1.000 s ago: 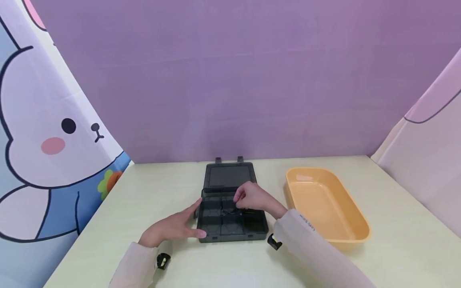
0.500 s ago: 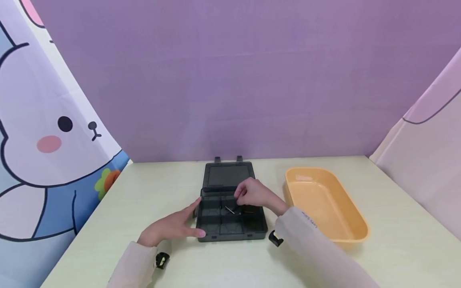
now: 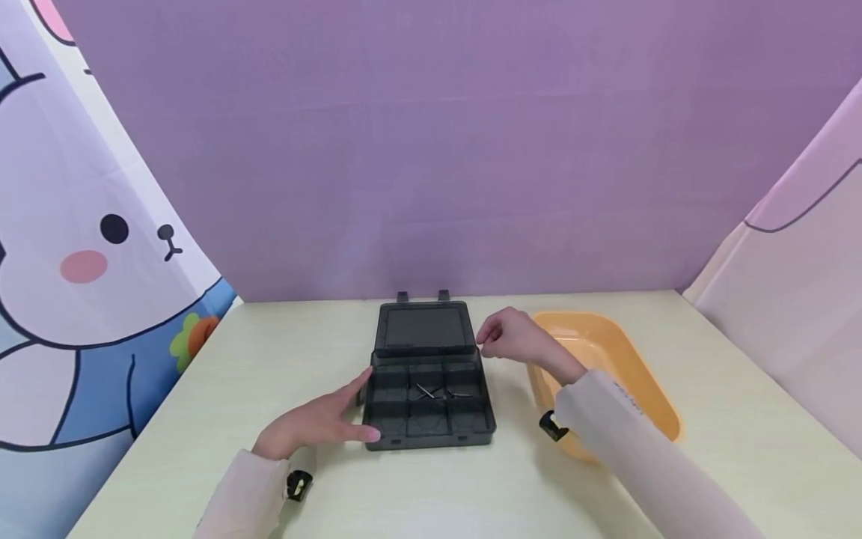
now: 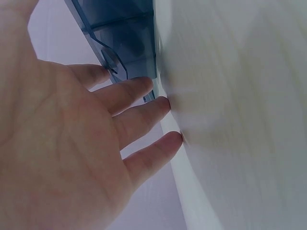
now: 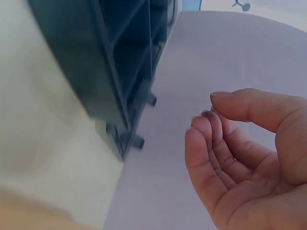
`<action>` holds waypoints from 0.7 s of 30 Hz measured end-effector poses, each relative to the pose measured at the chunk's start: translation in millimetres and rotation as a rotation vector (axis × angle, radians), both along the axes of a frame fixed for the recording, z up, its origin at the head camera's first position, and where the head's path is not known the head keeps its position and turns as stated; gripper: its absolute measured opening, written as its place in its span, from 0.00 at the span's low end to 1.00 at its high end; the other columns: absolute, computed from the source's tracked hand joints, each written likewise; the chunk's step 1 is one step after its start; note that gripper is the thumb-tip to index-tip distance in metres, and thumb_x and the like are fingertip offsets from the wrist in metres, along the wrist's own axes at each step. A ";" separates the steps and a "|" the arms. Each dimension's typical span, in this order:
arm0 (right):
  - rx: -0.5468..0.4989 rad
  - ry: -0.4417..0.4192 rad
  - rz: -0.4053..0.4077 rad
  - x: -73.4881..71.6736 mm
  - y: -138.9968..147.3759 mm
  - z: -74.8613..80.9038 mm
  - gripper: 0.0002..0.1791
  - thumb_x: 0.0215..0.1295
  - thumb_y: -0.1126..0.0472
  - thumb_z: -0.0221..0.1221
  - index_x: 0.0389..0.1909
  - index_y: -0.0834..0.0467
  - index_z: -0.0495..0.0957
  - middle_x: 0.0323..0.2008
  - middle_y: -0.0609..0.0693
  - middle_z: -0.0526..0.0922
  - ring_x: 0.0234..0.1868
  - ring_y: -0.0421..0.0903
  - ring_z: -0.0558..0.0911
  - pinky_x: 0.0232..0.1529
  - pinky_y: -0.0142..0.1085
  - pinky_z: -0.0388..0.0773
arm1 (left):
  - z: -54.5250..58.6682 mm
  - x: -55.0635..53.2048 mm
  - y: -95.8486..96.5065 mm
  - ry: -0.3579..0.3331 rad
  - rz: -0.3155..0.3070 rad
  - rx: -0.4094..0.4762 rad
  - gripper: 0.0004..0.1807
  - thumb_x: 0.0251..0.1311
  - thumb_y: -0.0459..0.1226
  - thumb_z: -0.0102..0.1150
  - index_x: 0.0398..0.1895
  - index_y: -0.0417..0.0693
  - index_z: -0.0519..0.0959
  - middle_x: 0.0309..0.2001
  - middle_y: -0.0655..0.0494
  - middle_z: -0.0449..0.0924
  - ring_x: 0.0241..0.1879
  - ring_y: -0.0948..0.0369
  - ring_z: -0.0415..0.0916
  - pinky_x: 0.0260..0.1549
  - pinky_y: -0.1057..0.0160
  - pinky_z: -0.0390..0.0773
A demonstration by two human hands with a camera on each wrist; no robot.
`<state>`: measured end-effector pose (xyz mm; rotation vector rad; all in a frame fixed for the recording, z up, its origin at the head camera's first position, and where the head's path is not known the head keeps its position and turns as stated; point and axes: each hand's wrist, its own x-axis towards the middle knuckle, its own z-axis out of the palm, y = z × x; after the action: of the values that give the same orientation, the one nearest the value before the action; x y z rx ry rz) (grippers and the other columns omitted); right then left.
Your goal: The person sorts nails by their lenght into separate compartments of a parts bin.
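A dark, see-through organizer box lies with its lid laid back behind it. Several thin metal pieces like pins lie in its middle compartments. My left hand spans the box's left side, thumb at the front corner and index finger farther back. In the left wrist view its fingers are spread and fairly straight, the index fingertip at the box's side latch. My right hand is raised right of the lid. Its fingers curl in with the thumb tip close to them; nothing shows between them in the right wrist view.
An orange tray stands on the pale table to the right, partly hidden by the right forearm. A purple cloth rises behind the table, with a printed rabbit curtain at left.
My right hand has left the box's interior and moved up and right beside the lid. The metal pieces in the compartments show more fully. The left hand has stayed at the box.
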<state>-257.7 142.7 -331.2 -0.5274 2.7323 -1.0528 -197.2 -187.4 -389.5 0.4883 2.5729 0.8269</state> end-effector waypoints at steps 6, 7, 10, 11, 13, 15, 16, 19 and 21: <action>0.029 -0.005 -0.048 0.8 25.9 5.2 0.05 0.55 0.67 0.62 0.33 0.63 0.81 0.27 0.51 0.82 0.28 0.43 0.76 0.33 0.34 0.76 | -0.3 0.3 -0.9 -0.038 0.018 0.015 0.59 0.52 0.57 0.65 0.77 0.49 0.39 0.75 0.38 0.45 0.72 0.41 0.50 0.65 0.41 0.58; 0.031 -0.004 -0.053 1.4 30.2 5.0 0.05 0.55 0.67 0.61 0.33 0.63 0.81 0.27 0.51 0.82 0.27 0.43 0.75 0.33 0.33 0.75 | -0.3 0.6 -0.9 -0.046 0.023 0.018 0.59 0.51 0.58 0.65 0.77 0.49 0.39 0.75 0.39 0.45 0.72 0.41 0.49 0.65 0.41 0.58; 0.030 0.011 -0.056 2.0 42.6 3.9 0.05 0.54 0.67 0.61 0.33 0.63 0.81 0.27 0.51 0.82 0.27 0.43 0.75 0.32 0.33 0.74 | -0.5 1.3 -0.4 -0.054 0.027 0.020 0.59 0.51 0.58 0.65 0.77 0.51 0.39 0.75 0.40 0.45 0.72 0.41 0.49 0.65 0.40 0.59; 0.028 0.014 -0.057 2.2 46.8 3.5 0.06 0.54 0.68 0.61 0.33 0.64 0.81 0.27 0.51 0.82 0.27 0.43 0.75 0.32 0.33 0.74 | -0.7 1.5 -0.2 -0.054 0.027 0.022 0.59 0.51 0.58 0.65 0.77 0.51 0.39 0.75 0.40 0.45 0.72 0.41 0.49 0.65 0.40 0.59; 0.026 0.022 -0.060 2.7 55.3 2.7 0.06 0.54 0.68 0.61 0.33 0.64 0.81 0.27 0.51 0.81 0.27 0.43 0.75 0.31 0.33 0.74 | -1.1 2.0 0.3 -0.051 0.025 0.021 0.59 0.52 0.58 0.65 0.77 0.51 0.39 0.75 0.40 0.45 0.72 0.41 0.50 0.65 0.40 0.59; 0.020 0.031 -0.062 3.5 63.5 2.1 0.07 0.53 0.68 0.61 0.34 0.65 0.80 0.26 0.51 0.81 0.27 0.43 0.75 0.31 0.33 0.74 | -1.1 2.6 0.8 -0.049 0.024 0.020 0.59 0.52 0.58 0.65 0.77 0.51 0.39 0.75 0.40 0.45 0.72 0.41 0.50 0.64 0.40 0.59; 0.016 0.036 -0.062 4.0 67.5 1.7 0.07 0.54 0.68 0.61 0.34 0.66 0.80 0.26 0.51 0.81 0.27 0.42 0.75 0.31 0.34 0.74 | -1.0 2.9 1.0 -0.047 0.024 0.019 0.59 0.52 0.58 0.65 0.77 0.51 0.39 0.75 0.40 0.45 0.72 0.41 0.50 0.64 0.41 0.59; 0.005 0.054 -0.068 5.7 78.5 0.6 0.08 0.54 0.69 0.61 0.35 0.67 0.80 0.27 0.52 0.82 0.27 0.42 0.76 0.31 0.34 0.75 | -0.1 3.5 1.4 -0.047 0.026 0.018 0.59 0.51 0.58 0.65 0.77 0.51 0.39 0.75 0.40 0.45 0.72 0.41 0.50 0.64 0.40 0.60; -0.003 0.055 -0.075 6.6 84.7 -0.5 0.09 0.54 0.69 0.61 0.35 0.68 0.79 0.27 0.52 0.82 0.27 0.42 0.77 0.32 0.35 0.76 | 0.4 3.7 1.6 -0.048 0.027 0.019 0.59 0.51 0.58 0.65 0.77 0.51 0.39 0.75 0.40 0.45 0.72 0.41 0.50 0.64 0.40 0.59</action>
<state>-251.1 227.4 -331.6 -0.4637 2.8194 -1.0752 -193.5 -185.8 -389.1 0.4344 2.5351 0.8632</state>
